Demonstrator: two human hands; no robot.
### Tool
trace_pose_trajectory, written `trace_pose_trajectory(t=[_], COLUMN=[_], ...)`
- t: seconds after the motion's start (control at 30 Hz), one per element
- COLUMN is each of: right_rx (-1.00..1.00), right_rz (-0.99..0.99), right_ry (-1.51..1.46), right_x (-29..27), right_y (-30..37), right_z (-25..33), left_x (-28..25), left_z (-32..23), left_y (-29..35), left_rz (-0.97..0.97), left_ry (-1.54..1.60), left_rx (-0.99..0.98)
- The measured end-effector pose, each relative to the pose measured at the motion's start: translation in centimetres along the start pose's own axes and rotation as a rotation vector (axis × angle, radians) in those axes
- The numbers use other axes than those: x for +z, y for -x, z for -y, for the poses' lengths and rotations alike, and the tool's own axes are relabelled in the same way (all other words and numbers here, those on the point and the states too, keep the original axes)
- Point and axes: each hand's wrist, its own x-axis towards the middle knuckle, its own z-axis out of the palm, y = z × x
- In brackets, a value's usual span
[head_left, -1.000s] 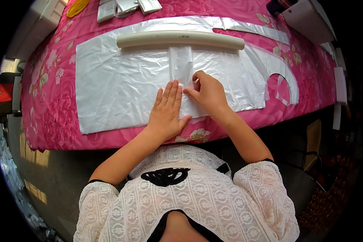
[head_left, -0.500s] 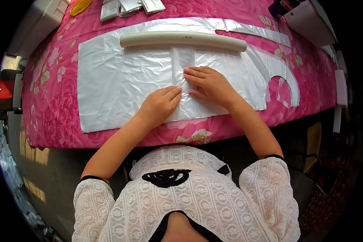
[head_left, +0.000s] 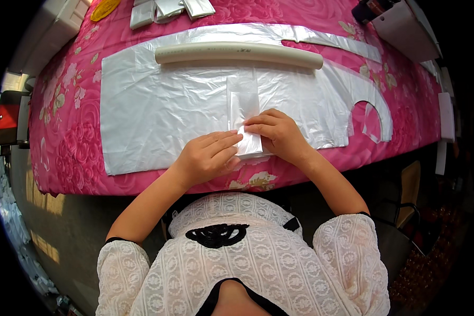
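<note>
At the near edge of the table, both hands meet on one item.

Item 1. Folded plastic strip (head_left: 246, 126): narrow, translucent white, running from the pipe down toward the person. Its near end is doubled into a small thick packet, pinned between the two hands just short of the table edge.

Item 2. Left hand (head_left: 208, 157): fingers curled and drawn together, tips pressing the packet's left side; grasping rather than lying flat. A second ago this hand lay spread, palm down, on the sheet; it has since closed and moved in toward the strip.

Item 3. Right hand (head_left: 279, 134): fingers bent over the packet's upper right corner, pinching the fold. It has slid slightly nearer the person than before, and the strip's near end looks shorter and thicker, so by my judgement another fold has just been turned and is being pressed.

Item 4. Plastic sheet (head_left: 158, 116): large, wrinkled, flat beneath the strip, with a curved cut-out at its right end.

Item 5. Pale pipe (head_left: 237, 52): lying across the sheet's far edge, well apart from the hands.

Item 6. Pink floral cloth (head_left: 68, 105): covering the table.

Item 7. Small folded plastic packets (head_left: 168, 8): at the far edge, untouched.
</note>
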Motion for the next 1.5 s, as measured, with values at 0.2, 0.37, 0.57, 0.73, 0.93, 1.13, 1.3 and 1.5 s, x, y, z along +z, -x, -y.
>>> trace_pose_trajectory(t=[0.2, 0.37, 0.57, 0.73, 0.93, 1.13, 1.3, 1.5], right_rx=[-0.087, -0.023, 0.058, 0.423, 0.704, 0.928, 0.925, 0.917], right_rz=[-0.006, -0.086, -0.141, -0.012, -0.016, 0.209, 0.173, 0.207], right_ry=[0.033, 0.131, 0.036, -0.168, -0.268, -0.140, -0.145, -0.134], right_x=[0.3, 0.4, 0.5, -0.4, -0.6, -1.2, -0.9, -0.9], right_y=[1.1, 1.2, 0.7, -0.5, -2.6, -4.9, -4.9, -5.1], right_z=[0.5, 0.7, 0.3, 0.0, 0.2, -0.2, -0.5, -0.5], left_x=[-0.3, 0.5, 0.4, 0.7, 1.0, 0.7, -0.7, 2.0], left_z=[0.3, 0.5, 0.5, 0.5, 1.3, 2.3, 2.1, 2.2], left_y=[0.4, 0.7, 0.2, -0.6, -2.4, -3.4, -4.5, -3.6], left_rz=[0.221, 0.132, 0.003, 0.034, -0.105, -0.041, 0.004, 0.020], left_ry=[-0.058, -0.078, 0.028, 0.078, 0.340, 0.360, 0.472, -0.180], left_rx=[-0.016, -0.018, -0.195, -0.459, -0.809, -0.950, -1.068, -0.254])
